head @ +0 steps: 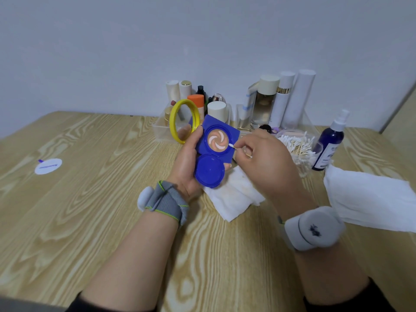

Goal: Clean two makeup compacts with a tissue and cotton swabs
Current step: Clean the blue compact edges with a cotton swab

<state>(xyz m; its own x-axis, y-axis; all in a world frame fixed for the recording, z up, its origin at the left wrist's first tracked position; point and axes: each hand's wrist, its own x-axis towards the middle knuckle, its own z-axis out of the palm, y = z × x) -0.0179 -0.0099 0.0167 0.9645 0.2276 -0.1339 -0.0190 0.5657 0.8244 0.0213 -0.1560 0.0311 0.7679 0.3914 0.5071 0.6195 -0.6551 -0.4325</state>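
My left hand grips an open blue makeup compact above the table. Its base shows a round pan of swirled peach powder, and its round blue lid hangs open toward me. My right hand pinches a cotton swab, whose white tip touches the right rim of the powder pan. A yellow-rimmed round compact mirror stands just behind my left hand. A used, stained tissue lies on the table beneath both hands.
A clear tub of cotton swabs and a dark blue spray bottle stand at the right. A larger white tissue lies at the far right. Clear organisers with bottles line the back wall. A white round sticker sits at left.
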